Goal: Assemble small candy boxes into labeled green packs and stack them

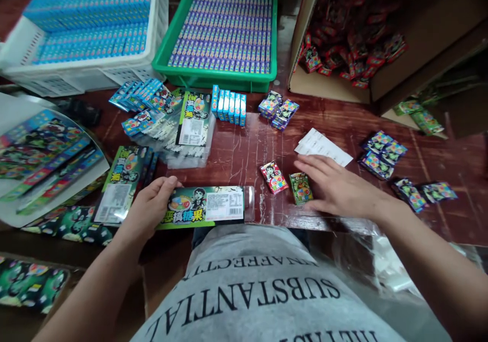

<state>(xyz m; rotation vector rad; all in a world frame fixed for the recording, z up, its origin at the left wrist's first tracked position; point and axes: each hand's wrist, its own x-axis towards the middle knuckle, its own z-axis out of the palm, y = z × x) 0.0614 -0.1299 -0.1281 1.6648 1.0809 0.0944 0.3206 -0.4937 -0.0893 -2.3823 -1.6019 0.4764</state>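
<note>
My left hand (150, 207) is closed round the left end of a long clear blister pack with a green printed card (206, 206), which lies at the near edge of the red-brown table (244, 149). My right hand (335, 189) lies flat with fingers stretched out, its fingertips touching a small green packet (301, 188). A small red packet (273, 176) lies just left of that one. A white paper slip (323, 147) sits just beyond my right hand.
A white crate of blue boxes (87, 27) and a green tray of purple boxes (224, 29) stand at the back. A cardboard box of red packets (343, 42) is at back right. Card packs (122, 184) pile at left; small packets (381, 154) scatter at right.
</note>
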